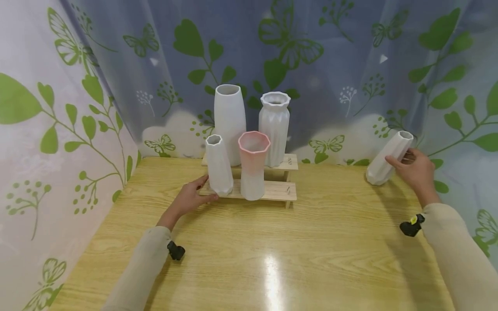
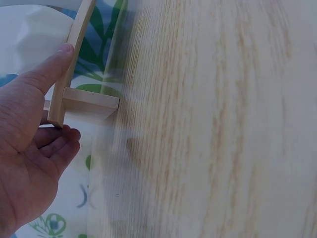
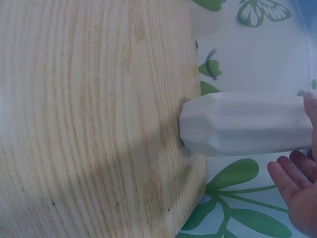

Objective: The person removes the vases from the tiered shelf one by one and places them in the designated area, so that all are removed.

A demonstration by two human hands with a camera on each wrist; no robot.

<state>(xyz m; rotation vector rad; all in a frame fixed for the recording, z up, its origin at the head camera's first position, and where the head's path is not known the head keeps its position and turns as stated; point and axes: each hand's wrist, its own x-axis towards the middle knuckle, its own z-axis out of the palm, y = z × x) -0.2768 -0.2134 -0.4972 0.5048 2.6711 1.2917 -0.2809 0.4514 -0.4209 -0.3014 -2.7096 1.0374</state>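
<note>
My left hand [image 1: 190,197] is at the left end of a two-tier wooden stand [image 1: 278,190], gripping its lower board with the thumb in front and fingers behind. On that lower tier stand a slim white vase [image 1: 219,168] and a pink-and-white vase [image 1: 252,172]. Behind them, the upper tier bears a tall white vase [image 1: 229,116] and a white vase with a scalloped rim [image 1: 275,125]. Far to the right, my right hand [image 1: 418,170] holds a faceted white vase [image 1: 389,160] by its upper part; its base [image 3: 198,124] rests on the table.
The wooden table [image 1: 249,250] carries all of this. A patterned curtain [image 1: 330,86] hangs along its back edge, with leaf-printed cloth [image 1: 58,151] on the left side too. Black cameras sit at both wrists.
</note>
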